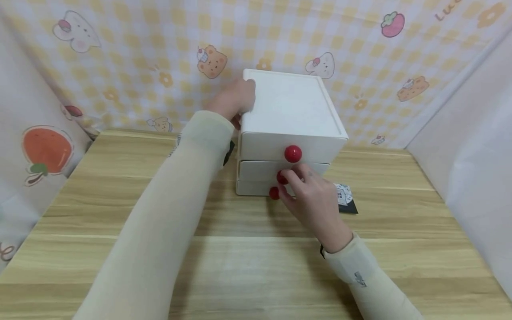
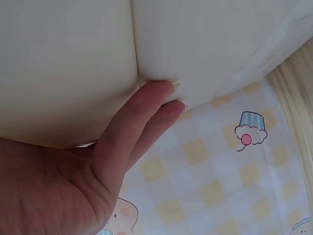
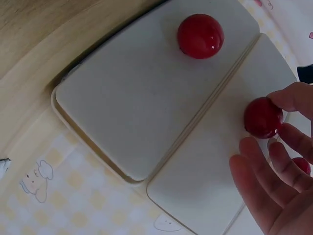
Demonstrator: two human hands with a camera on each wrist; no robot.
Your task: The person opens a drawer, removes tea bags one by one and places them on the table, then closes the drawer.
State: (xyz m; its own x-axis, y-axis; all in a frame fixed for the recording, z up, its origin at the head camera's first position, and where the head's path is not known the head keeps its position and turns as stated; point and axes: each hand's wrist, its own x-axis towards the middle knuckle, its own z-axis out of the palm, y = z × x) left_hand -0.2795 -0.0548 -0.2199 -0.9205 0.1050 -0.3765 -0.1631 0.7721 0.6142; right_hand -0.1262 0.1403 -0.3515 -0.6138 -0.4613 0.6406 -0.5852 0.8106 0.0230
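The drawer box is plain white, its knobs glossy red. Cream sleeves carry grey print. The surface shows tan wood grain; the cloth is yellow-and-white check with orange flowers and cartoon bears. A packet is black and white.

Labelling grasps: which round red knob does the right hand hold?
The middle glossy round red knob, pinched in the right hand; the upper knob and lower knob aren't.

Soft light brightens the flat top of the white three-drawer box, leaving its front greyer. Diffuse shadows lie beside the cream fabric sleeves on the pale wood-grain counter. Both wrist views look dimmer; glossy round red knobs carry small highlights.
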